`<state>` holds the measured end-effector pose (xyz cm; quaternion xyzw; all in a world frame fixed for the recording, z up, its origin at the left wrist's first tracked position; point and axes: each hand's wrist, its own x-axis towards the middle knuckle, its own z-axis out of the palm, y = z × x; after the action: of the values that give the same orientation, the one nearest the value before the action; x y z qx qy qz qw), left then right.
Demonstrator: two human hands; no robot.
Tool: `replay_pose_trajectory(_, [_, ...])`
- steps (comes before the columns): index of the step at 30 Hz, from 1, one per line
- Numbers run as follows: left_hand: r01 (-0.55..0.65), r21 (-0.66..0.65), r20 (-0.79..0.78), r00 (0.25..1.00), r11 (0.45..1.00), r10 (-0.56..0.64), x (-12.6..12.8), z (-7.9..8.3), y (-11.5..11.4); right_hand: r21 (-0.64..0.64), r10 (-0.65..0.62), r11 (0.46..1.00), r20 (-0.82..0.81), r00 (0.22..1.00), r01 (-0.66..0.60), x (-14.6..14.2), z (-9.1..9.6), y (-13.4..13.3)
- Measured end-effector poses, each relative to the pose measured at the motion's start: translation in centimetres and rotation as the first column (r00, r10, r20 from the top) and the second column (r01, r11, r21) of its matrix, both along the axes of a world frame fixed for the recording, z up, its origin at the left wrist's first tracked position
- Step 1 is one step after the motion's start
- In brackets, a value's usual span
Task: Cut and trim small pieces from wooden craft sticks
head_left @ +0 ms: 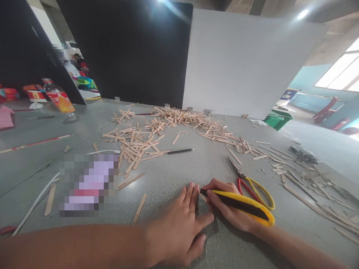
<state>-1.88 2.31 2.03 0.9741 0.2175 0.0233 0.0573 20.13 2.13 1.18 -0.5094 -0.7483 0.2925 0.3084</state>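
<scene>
Left hand (179,224): lower centre of the frame, palm down on the bench (196,168); fingers (190,194) released, laid flat and close together, tips just beside the knife's front end.
Right hand (230,209): lower right of centre; fingers clenched round the utility knife, gripping it pen-fashion near the front.
Utility knife (241,203): yellow and black body, lying low across the right hand, front end pointing left at the left fingertips and down at the bench.
Small wood piece (203,198): between the two hands at the knife's front end; too small to tell its shape.
Scissors (252,185): red and yellow handles, flat on the bench just beyond the right hand, blades pointing up-left.
Pencil (181,151): dark, lying alone at centre frame.
Craft sticks (168,123): loose heap across the upper centre, strays trailing right.
Single stick (139,208): left of the left hand.
Bottle (60,99): upright, upper left.
White panel (246,63): standing at the bench's far edge.
</scene>
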Motion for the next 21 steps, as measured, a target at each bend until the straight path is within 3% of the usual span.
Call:
replay_pose_trajectory(12, [-0.007, -0.037, 0.031, 0.999, 0.999, 0.008, -0.13, -0.06, -0.09, 0.155, -0.021, 0.988, 0.037, 0.999, 0.015, 0.03, -0.13, -0.28])
replay_pose_trajectory(21, [-0.016, 0.036, -0.013, 1.000, 0.999, 0.016, -0.13, 0.07, -0.15, 0.220, 0.000, 0.976, 0.058, 0.998, -0.013, -0.44, 0.74, -0.04])
